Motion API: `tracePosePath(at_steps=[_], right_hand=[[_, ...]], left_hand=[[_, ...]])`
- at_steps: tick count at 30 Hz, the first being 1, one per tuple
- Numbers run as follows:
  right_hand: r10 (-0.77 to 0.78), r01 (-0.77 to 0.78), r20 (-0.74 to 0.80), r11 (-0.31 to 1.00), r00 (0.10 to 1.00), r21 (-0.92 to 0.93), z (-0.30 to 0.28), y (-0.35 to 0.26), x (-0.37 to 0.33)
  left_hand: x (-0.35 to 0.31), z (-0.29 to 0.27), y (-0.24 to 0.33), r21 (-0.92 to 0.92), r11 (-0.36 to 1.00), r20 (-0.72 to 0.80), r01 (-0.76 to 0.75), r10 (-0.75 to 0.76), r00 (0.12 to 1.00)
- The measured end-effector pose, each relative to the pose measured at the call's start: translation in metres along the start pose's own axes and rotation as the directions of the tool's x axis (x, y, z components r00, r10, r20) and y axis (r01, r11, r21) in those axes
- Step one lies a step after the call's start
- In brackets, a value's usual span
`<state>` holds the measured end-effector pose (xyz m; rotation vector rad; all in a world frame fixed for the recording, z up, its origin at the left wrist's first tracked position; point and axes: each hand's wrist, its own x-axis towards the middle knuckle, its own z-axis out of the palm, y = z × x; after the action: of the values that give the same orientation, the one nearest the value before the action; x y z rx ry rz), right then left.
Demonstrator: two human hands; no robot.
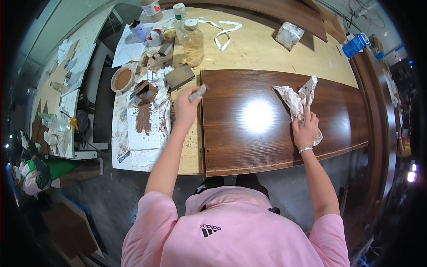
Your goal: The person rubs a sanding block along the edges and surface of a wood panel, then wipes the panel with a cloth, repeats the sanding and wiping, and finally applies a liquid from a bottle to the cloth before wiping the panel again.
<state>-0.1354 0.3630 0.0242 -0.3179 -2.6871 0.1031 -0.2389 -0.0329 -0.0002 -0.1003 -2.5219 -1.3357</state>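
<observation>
A dark brown wood-grain panel lies flat on the workbench in front of me, with a bright reflection on its glossy face. My left hand, at the panel's left edge, is closed around a short grey stick-like piece with a brownish end; its exact kind is unclear. On the right part of the panel, my right hand grips a crumpled off-white rag that rests on the surface. Beyond my left hand, a grey-brown rectangular block lies near the panel's corner.
Left of the panel are a tub of brown paste, brown-smeared paper and a stained small container. A jar of yellowish liquid stands behind. Farther back are white strips, a wrapped block and a blue bottle.
</observation>
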Motion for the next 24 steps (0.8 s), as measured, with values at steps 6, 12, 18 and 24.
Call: tracePosePath(at_steps=[6,12,18,24], right_hand=[[-0.035,0.036,-0.006,0.999,0.999,0.031,-0.002,-0.007,0.003],[-0.019,0.019,-0.005,1.0,1.0,0.018,0.0,0.002,-0.002],[-0.045,0.045,-0.023,0.999,0.999,0.007,0.0,0.0,0.002],[-0.048,0.048,0.001,0.999,0.999,-0.01,0.002,-0.006,0.005]], left_hand=[[0.077,0.012,-0.027,0.001,0.999,-0.05,0.042,-0.042,0.998],[-0.026,-0.026,0.015,0.046,0.996,0.138,0.072,-0.078,0.987],[-0.141,-0.083,0.038,0.031,0.998,0.276,-0.057,0.047,0.96],[-0.018,-0.043,0.011,0.095,0.981,0.078,-0.171,0.164,0.983]])
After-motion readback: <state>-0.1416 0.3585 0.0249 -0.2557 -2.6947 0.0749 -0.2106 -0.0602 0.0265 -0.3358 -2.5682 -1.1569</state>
